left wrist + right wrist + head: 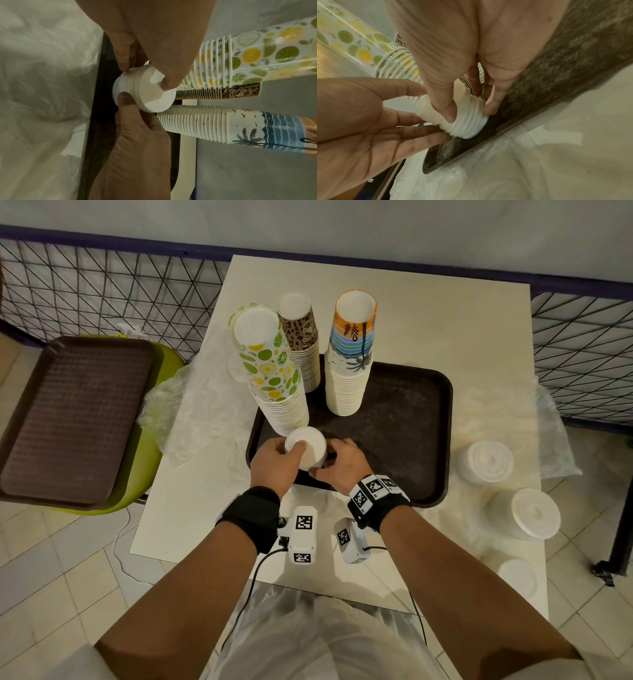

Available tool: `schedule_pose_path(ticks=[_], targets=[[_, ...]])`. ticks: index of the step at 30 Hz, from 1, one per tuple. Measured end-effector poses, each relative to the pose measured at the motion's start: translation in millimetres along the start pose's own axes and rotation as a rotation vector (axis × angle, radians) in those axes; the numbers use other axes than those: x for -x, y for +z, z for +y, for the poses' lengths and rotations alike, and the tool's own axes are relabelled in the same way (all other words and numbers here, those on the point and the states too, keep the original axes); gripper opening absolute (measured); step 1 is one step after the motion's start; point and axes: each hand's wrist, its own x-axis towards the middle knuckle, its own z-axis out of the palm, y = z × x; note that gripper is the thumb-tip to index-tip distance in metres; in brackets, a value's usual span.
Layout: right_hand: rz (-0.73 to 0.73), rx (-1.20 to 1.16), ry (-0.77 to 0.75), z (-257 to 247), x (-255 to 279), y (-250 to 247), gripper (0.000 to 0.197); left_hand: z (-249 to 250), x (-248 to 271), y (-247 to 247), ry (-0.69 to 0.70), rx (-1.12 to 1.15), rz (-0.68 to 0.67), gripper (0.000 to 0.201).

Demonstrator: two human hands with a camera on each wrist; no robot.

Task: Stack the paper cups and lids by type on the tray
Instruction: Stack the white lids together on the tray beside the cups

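Observation:
A short stack of white lids [306,448] stands at the front left of the dark tray [404,422]. My left hand [291,455] holds it from the left, thumb over its top. My right hand [323,465] pinches the lid stack [467,121] low on its side, between thumb and fingers. In the left wrist view the lid stack [142,93] sits between both hands. Behind it on the tray stand three tall cup stacks: lime-and-lemon print [270,361], brown leopard print [303,337] and beach print [349,354].
More white lid stacks [486,462] [531,513] [517,577] sit on the table to the right of the tray. Crumpled clear plastic [191,405] lies at the left. A second brown tray [68,422] rests on a green chair. A wire fence [102,285] runs behind.

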Motion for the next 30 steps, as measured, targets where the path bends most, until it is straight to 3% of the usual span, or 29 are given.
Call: schedule_pose_path(ticks=[8,16,21,24,27,30], targets=[[0.017,-0.016,-0.007,-1,2,-2,0.065,3,3,-6,-0.014,0.006,-0.011,0.046],[0.008,0.005,0.01,-2,2,-3,0.077,4,4,-9,-0.018,0.001,-0.035,0.07],[-0.014,0.041,0.028,-2,3,-3,0.079,10,12,-14,-0.025,0.021,0.004,0.043],[-0.039,0.013,0.103,-1,7,-10,0.08,11,20,-24,-0.022,0.025,0.04,0.057],[-0.04,-0.009,0.157,2,17,-29,0.059,10,32,-40,0.021,-0.014,0.092,0.062],[0.037,-0.05,0.165,1,35,-54,0.03,11,50,-56,0.119,-0.048,0.184,0.054]])
